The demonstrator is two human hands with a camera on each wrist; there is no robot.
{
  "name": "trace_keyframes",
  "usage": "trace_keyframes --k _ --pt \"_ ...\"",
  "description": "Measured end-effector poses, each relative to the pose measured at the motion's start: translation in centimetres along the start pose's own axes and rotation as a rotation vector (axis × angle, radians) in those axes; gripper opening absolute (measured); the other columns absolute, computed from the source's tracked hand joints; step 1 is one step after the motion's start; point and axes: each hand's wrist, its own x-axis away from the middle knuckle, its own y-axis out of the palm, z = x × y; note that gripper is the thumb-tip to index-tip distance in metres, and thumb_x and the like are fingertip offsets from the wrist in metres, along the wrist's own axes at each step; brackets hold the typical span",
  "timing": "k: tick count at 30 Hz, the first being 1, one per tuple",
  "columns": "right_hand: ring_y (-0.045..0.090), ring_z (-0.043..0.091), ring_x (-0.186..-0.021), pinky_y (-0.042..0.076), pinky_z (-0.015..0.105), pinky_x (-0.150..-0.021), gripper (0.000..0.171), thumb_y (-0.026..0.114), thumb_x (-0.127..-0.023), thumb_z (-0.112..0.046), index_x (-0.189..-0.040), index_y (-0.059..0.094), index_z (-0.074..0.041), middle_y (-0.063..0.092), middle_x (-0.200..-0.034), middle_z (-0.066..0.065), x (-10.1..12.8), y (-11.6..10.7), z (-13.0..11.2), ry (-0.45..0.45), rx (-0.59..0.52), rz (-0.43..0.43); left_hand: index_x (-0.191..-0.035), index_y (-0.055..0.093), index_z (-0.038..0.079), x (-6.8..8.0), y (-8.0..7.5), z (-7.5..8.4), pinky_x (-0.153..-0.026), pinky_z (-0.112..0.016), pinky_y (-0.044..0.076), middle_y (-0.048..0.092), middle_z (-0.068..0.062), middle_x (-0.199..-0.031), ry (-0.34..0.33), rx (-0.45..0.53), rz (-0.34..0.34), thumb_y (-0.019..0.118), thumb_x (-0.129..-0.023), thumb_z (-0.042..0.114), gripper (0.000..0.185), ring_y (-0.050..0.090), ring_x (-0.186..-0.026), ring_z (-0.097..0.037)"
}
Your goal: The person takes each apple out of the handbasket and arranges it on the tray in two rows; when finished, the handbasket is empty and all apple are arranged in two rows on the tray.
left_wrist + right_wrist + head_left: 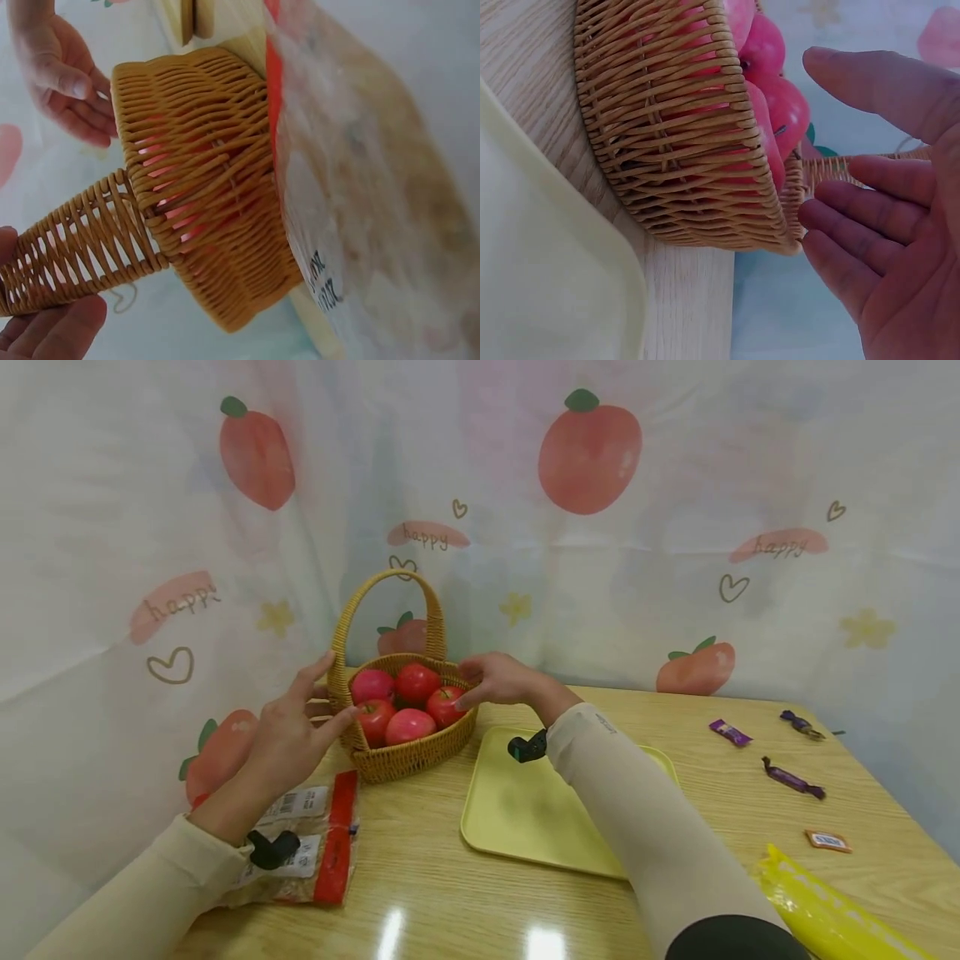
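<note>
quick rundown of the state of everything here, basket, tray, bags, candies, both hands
basket: upright, full of red apples
tray: flat, nothing on it but the right sleeve's shadow
clear bag: lying flat under the left wrist
yellow bag: lying flat at the table edge
candies: wrapped, scattered
left hand: open, at the basket's left side
right hand: open, fingers at the basket's right rim

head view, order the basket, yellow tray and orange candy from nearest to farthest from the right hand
1. Basket: right at the fingertips of the right hand, to its left.
2. Yellow tray: just below, under the forearm.
3. Orange candy: far right, near the table edge.
</note>
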Motion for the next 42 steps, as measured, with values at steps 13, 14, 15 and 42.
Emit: trace_keyframes --k 13,14,15,42 --pt "0.054 0.031 -0.14 0.044 0.042 -0.119 0.076 0.078 -0.091 -0.032 -0.154 0.047 -0.001 0.055 -0.153 0.017 -2.1 0.2 -0.1 0.017 0.123 -0.066 -0.157 0.042 0.011 0.2 1.1 -0.5 -0.078 -0.055 0.062 0.068 -0.03 -0.128 0.075 -0.028 0.083 0.079 -0.092 0.011 0.075 0.076 -0.099 -0.044" --pt "0.054 0.031 -0.14 0.044 0.042 -0.119 0.076 0.078 -0.091 -0.032 -0.154 0.047 -0.001 0.055 -0.153 0.017 -2.2 0.3 -0.2 0.018 0.128 -0.068 -0.157 0.043 0.01 0.2 1.1 -0.5 -0.078 -0.054 0.062 0.068 -0.03 -0.127 0.081 -0.027 0.091 0.079 -0.092 0.01 0.074 0.076 -0.098 -0.043" --pt "0.054 0.03 -0.14 0.044 0.041 -0.119 0.076 0.078 -0.091 -0.032 -0.154 0.047 -0.001 0.055 -0.153 0.017 -2.4 0.3 -0.2 0.018 0.137 -0.069 -0.156 0.044 0.009 0.2 1.2 -0.5 -0.077 -0.054 0.063 0.068 -0.03 -0.127 0.087 -0.025 0.098 0.08 -0.092 0.009 0.074 0.076 -0.097 -0.043" --pt "0.055 0.02 -0.089 0.049 0.028 -0.075 0.036 0.083 -0.086 -0.029 -0.111 0.07 -0.007 0.062 -0.095 0.003 -5.4 1.2 -1.2 0.016 0.294 -0.172 -0.155 0.043 0.012 0.1 0.3 0.0 -0.08 -0.053 0.064 0.068 -0.026 -0.129 0.024 -0.012 0.072 0.078 -0.094 0.013 0.071 0.076 -0.101 -0.039"
